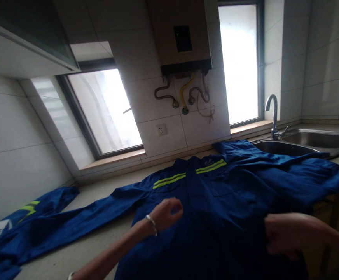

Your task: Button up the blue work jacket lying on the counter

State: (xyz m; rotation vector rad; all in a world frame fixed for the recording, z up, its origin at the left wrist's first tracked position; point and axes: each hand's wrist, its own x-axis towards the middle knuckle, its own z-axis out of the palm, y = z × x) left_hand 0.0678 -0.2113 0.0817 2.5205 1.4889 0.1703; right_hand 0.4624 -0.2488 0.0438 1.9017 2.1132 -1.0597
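A dark blue work jacket (pixel 204 210) with yellow-green reflective stripes lies front up and spread over the counter, collar toward the wall. Its left-side sleeve stretches far out along the counter, while the right part lies bunched by the sink. My left hand (pixel 168 213), wearing a bracelet, is over the jacket's front with fingers curled in; a gap shows between thumb and fingers, with nothing visible in it. Over the jacket's right side is my right hand (pixel 283 233), blurred and closed like a fist. Its fingertips are hidden, so whether it grips cloth is unclear.
Another blue garment part (pixel 26 217) with a reflective stripe and white print lies at the far left. A steel sink (pixel 318 140) with a faucet (pixel 272 112) stands at the right. A water heater (pixel 181 35) with pipes hangs between two windows; a cabinet (pixel 32 42) overhangs the upper left.
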